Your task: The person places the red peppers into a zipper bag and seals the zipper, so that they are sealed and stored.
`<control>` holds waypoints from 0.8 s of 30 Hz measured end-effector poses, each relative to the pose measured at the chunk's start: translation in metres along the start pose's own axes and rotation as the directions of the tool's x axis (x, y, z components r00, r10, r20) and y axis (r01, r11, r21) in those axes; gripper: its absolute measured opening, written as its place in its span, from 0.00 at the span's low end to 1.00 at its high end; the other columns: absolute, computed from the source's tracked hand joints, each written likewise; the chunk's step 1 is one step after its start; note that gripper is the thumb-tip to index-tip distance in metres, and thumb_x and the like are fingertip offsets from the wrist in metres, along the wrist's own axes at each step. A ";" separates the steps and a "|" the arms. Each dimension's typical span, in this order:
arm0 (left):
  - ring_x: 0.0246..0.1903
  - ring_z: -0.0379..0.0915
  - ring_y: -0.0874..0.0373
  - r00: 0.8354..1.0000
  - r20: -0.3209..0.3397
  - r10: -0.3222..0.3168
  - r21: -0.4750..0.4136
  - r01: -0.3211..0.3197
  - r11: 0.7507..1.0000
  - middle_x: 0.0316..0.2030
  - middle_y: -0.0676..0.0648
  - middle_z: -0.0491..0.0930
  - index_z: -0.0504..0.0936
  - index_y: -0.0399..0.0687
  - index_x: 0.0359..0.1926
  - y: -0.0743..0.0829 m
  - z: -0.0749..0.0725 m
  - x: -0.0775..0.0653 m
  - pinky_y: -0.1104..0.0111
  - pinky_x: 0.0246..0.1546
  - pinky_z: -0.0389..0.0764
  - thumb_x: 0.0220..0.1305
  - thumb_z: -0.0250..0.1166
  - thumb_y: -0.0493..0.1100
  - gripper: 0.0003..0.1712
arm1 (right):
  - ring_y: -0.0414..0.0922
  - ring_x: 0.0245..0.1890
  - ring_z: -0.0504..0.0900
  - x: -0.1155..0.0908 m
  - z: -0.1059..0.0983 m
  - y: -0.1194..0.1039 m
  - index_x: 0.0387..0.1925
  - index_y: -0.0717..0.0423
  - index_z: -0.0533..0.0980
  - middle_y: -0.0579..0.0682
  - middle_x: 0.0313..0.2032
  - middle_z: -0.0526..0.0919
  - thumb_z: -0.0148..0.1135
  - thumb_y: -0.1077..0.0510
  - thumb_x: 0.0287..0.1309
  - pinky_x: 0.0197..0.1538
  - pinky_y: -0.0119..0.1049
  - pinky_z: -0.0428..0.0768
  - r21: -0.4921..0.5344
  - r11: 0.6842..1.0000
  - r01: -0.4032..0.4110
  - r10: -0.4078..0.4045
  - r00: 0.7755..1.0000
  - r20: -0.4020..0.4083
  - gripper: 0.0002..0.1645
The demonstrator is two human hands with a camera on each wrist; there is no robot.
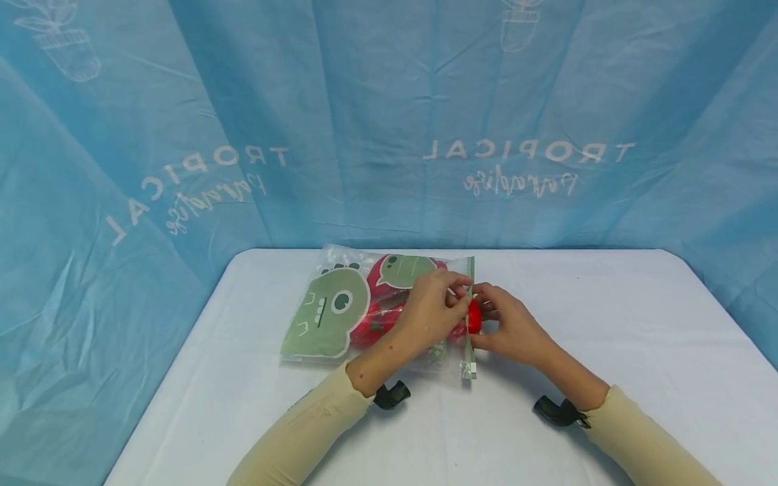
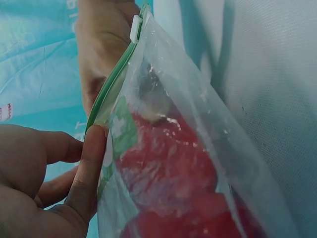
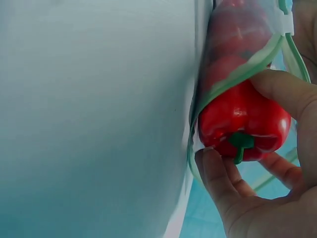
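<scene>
A clear zip bag with a green monster print lies on the white table, its green-edged mouth facing right. Red bell peppers show through its plastic. My left hand pinches the bag's zip edge between thumb and fingers. At the mouth, my right hand grips a red bell pepper, fingers and thumb around its sides. The pepper's green stem points out of the bag, while its back part sits inside the opening. A white slider stands at one end of the zip.
The white table reaches back to a blue printed curtain. Black wrist mounts are strapped at both sleeves, close over the table.
</scene>
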State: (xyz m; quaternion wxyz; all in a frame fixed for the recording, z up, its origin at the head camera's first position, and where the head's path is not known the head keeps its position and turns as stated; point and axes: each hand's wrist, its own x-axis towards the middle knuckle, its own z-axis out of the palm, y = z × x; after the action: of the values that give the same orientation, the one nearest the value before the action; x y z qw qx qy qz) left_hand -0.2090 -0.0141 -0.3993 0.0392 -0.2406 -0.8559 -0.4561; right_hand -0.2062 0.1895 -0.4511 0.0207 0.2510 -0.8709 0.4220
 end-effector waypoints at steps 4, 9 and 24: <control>0.32 0.79 0.67 1.000 -0.010 0.006 0.016 -0.005 1.000 0.40 0.51 0.83 0.87 0.41 0.57 0.000 0.001 0.000 0.79 0.36 0.83 0.69 0.72 0.36 0.16 | 0.52 0.49 0.88 0.006 0.005 0.001 0.63 0.53 0.72 0.54 0.53 0.81 0.81 0.66 0.48 0.54 0.50 0.88 0.034 0.999 0.007 -0.007 1.000 0.011 0.40; 0.33 0.78 0.66 0.999 -0.030 0.032 0.058 -0.030 0.998 0.39 0.51 0.83 0.88 0.40 0.55 0.000 0.000 0.001 0.80 0.37 0.81 0.70 0.70 0.36 0.15 | 0.50 0.50 0.88 0.013 0.009 0.000 0.71 0.57 0.70 0.53 0.53 0.84 0.80 0.64 0.51 0.53 0.46 0.88 0.072 0.997 -0.010 0.006 0.999 0.051 0.46; 0.40 0.79 0.60 0.995 -0.061 0.076 0.109 -0.069 0.992 0.40 0.50 0.85 0.89 0.40 0.55 0.001 -0.002 0.003 0.74 0.44 0.82 0.69 0.70 0.36 0.15 | 0.45 0.43 0.78 0.024 0.024 -0.002 0.69 0.62 0.71 0.55 0.53 0.84 0.71 0.66 0.52 0.47 0.37 0.77 0.021 1.000 0.020 -0.021 0.997 0.071 0.40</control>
State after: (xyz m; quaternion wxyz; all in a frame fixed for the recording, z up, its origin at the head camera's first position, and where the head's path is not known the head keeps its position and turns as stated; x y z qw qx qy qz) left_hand -0.2114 -0.0147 -0.3964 0.0964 -0.2543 -0.8681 -0.4153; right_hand -0.2219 0.1601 -0.4589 -0.0086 0.2750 -0.8641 0.4215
